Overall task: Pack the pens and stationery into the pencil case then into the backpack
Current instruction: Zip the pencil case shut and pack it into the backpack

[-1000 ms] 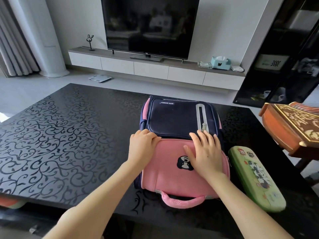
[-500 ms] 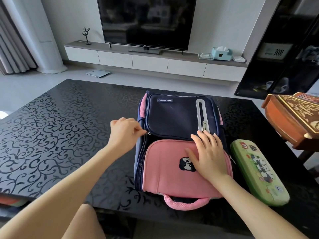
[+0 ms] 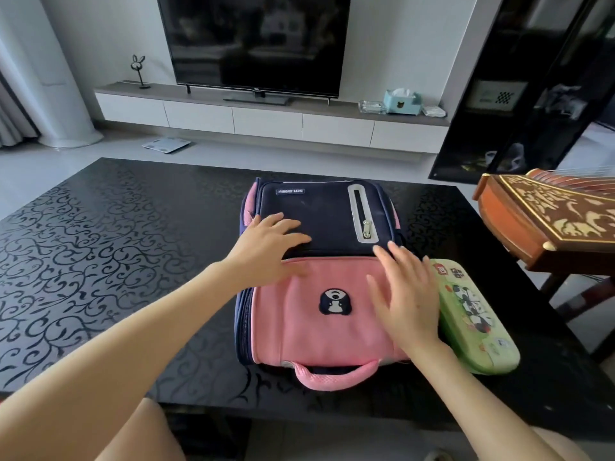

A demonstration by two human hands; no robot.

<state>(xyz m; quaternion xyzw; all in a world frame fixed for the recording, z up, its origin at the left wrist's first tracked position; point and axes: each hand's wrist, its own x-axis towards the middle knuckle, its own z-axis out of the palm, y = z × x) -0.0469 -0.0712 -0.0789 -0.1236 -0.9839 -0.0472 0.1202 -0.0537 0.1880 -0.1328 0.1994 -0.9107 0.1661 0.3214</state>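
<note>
On the black table (image 3: 116, 261), our left hand (image 3: 266, 247) and right hand (image 3: 406, 297) lay flat, grasping nothing, on the backpack (image 3: 299, 327) beside the pencil case (image 3: 476, 321).

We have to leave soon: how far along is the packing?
Done, it seems: the green pencil case lies closed, with no loose pens in view. In hand: the left hand and right hand lie flat on the backpack, gripping nothing. Left: the case lies on the table beside the backpack, not yet inside.
</note>
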